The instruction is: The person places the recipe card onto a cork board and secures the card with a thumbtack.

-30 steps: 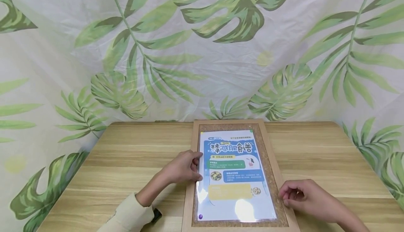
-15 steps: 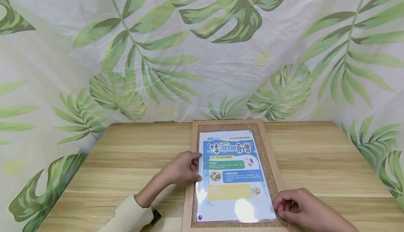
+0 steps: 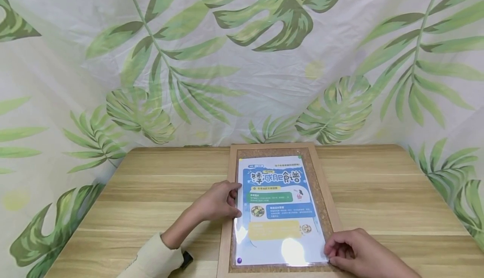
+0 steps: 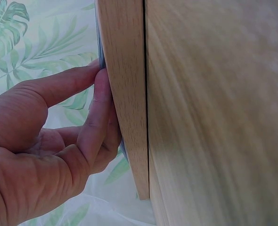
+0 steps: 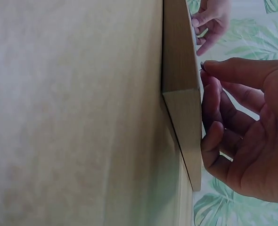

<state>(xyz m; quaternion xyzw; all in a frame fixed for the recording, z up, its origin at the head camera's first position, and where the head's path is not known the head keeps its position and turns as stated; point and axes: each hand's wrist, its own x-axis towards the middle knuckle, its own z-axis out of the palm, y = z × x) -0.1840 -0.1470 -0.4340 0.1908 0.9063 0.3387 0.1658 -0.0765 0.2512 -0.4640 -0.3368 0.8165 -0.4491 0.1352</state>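
Note:
A printed sheet (image 3: 277,248) with a glossy cover lies on a wood-framed cork board (image 3: 323,202). Coloured pins sit at three of its corners, among them a purple thumbtack (image 3: 239,260) at the near left. My left hand (image 3: 217,200) rests its thumb and fingertips on the sheet's left edge; the left wrist view shows these fingers (image 4: 99,94) against the frame's side. Over the near right corner, my right hand (image 3: 357,250) pinches a small dark thumbtack (image 5: 202,66) between thumb and finger. Its point is hard to make out.
The board lies on a wood-grain table (image 3: 170,177). A leaf-patterned cloth (image 3: 242,80) hangs behind and at the sides. A small black object (image 3: 187,260) is partly hidden beside the left sleeve (image 3: 155,257).
My right hand has moved left from the board's right frame onto the sheet's near right corner. The left hand has kept its place on the left edge.

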